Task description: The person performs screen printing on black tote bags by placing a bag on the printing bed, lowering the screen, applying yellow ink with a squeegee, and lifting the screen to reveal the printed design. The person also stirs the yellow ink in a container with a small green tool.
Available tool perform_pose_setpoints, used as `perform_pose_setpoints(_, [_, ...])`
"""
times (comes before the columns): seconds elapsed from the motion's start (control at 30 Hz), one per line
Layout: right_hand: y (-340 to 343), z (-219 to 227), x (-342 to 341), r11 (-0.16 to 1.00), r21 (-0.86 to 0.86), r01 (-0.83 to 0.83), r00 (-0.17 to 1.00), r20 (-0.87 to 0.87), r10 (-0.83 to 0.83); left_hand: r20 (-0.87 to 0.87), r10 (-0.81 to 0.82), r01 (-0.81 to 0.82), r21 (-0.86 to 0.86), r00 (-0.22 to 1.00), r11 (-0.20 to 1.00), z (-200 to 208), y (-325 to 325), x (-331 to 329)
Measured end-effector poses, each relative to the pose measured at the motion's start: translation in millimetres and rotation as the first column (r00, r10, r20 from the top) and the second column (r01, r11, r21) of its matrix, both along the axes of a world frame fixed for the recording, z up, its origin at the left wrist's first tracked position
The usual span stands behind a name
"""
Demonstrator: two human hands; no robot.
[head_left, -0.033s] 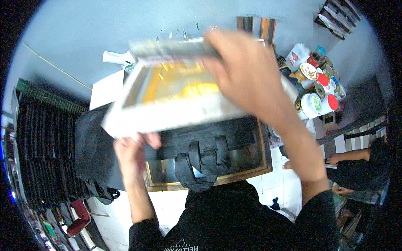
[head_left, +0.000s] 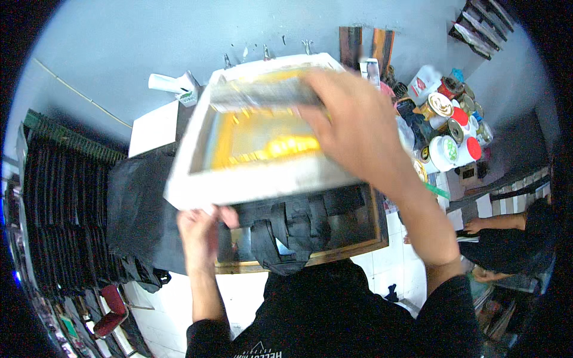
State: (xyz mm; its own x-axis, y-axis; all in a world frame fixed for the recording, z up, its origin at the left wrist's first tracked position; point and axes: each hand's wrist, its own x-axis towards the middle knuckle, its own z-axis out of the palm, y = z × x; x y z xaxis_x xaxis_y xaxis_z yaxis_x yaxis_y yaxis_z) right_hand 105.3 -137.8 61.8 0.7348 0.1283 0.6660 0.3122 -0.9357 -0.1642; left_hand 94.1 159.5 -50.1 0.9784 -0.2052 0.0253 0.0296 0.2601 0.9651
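A white-edged screen printing frame [head_left: 268, 181] with a yellow-stained mesh is tilted over the table, blurred by motion. My right hand [head_left: 352, 119] is closed round the right end of a squeegee [head_left: 262, 95], a long dark bar lying across the far part of the frame. At the frame's near left corner, my left hand [head_left: 200, 230] grips the lower edge, its fingertips partly hidden. Under the frame lies a black fabric bag [head_left: 289, 235] with its handles toward me; the frame covers its far part.
Jars and tubs [head_left: 444, 152] crowd the right side. A stack of black fabric [head_left: 65, 209] stands at left, near a white sheet [head_left: 153, 128]. Metal clamps [head_left: 267, 52] line the far edge. Another person's arm [head_left: 498, 222] shows at right.
The frame has shifted to the right, with my left hand moving along at its corner. My right hand and the squeegee have moved slightly right and nearer to me.
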Motion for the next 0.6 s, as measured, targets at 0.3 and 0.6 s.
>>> perform_pose_setpoints(0.3, [14,-94,-41,0.981,0.071,-0.179,0.879,-0.437,0.192,-0.418,-0.075,0.195,0.254,0.905,0.947,-98,28,-40])
perform_pose_setpoints(0.6, [-1,-132,20,0.957,-0.102,-0.273,0.900,-0.378,0.216,-0.455,-0.019,0.172,0.297,0.890,0.939,-95,30,-40])
